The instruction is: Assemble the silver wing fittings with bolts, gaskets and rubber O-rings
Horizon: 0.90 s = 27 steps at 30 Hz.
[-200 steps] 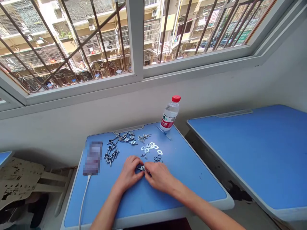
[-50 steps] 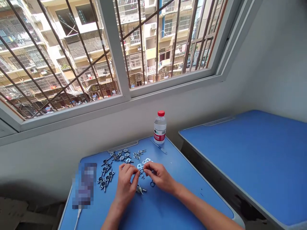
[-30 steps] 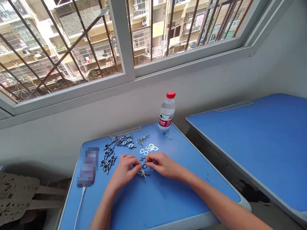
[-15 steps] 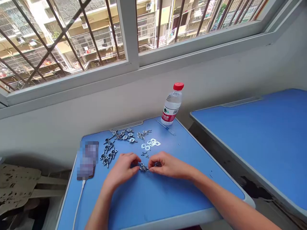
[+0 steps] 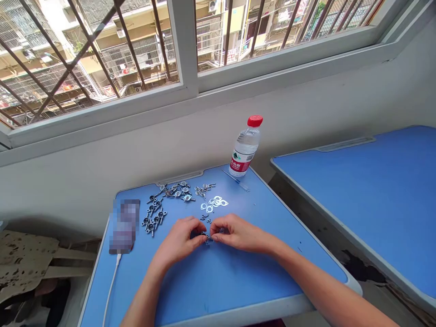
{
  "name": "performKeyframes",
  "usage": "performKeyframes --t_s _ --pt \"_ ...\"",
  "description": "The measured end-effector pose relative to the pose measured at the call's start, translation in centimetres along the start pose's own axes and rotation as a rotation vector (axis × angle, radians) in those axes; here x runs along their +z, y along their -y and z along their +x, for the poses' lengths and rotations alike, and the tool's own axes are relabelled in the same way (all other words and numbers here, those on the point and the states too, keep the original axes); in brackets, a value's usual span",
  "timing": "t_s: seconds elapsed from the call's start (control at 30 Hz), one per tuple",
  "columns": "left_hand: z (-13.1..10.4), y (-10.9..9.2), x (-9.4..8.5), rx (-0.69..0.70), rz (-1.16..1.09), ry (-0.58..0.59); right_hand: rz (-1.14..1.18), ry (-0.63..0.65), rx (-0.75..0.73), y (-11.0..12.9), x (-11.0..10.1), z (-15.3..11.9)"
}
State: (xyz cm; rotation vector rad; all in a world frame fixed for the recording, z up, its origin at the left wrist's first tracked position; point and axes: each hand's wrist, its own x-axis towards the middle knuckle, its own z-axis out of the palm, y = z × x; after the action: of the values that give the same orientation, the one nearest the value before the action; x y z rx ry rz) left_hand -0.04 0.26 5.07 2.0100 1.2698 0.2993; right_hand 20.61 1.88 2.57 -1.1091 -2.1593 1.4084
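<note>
Between my two hands, low over the blue desk, is a small metal part with a flat ring-like body (image 5: 209, 240), mostly covered by fingers. My left hand (image 5: 185, 236) has thumb and fingers closed at the part's left side. From the right, my right hand (image 5: 230, 232) pinches at its other side, thumb against forefinger. Just beyond the fingertips lie several tiny screws (image 5: 205, 218). Farther back sit thin, flat metal plates (image 5: 215, 203) with holes, partly overlapping.
Dark round parts with stems (image 5: 155, 215) lie left, silvery ones (image 5: 180, 190) behind them, and slim metal pieces (image 5: 204, 188) beside those. A phone (image 5: 125, 227) with a white cable (image 5: 111, 286) lies at left. A water bottle (image 5: 244, 152) and pen (image 5: 236, 180) stand and lie at back right.
My left hand has moved right and closed in on the small metal part, covering more of it. My right hand has barely shifted. The loose parts on the desk lie as before.
</note>
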Motion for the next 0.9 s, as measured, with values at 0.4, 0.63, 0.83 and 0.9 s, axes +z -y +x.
performKeyframes --t_s 0.4,0.63,0.83,0.9 --pt "1.0 1.8 1.4 0.002 -0.033 -0.067 0.082 0.010 0.027 0.1 -0.5 0.1" --pt "1.1 2.0 1.5 -0.008 -0.024 -0.046 0.097 -0.067 0.048 0.3 -0.6 0.0" --pt "1.1 1.5 1.3 -0.011 -0.044 -0.041 0.040 -0.071 0.087 -0.3 -0.5 0.3" --pt "0.9 1.3 0.9 -0.025 -0.051 -0.041 0.012 -0.069 0.093 -0.4 -0.4 0.3"
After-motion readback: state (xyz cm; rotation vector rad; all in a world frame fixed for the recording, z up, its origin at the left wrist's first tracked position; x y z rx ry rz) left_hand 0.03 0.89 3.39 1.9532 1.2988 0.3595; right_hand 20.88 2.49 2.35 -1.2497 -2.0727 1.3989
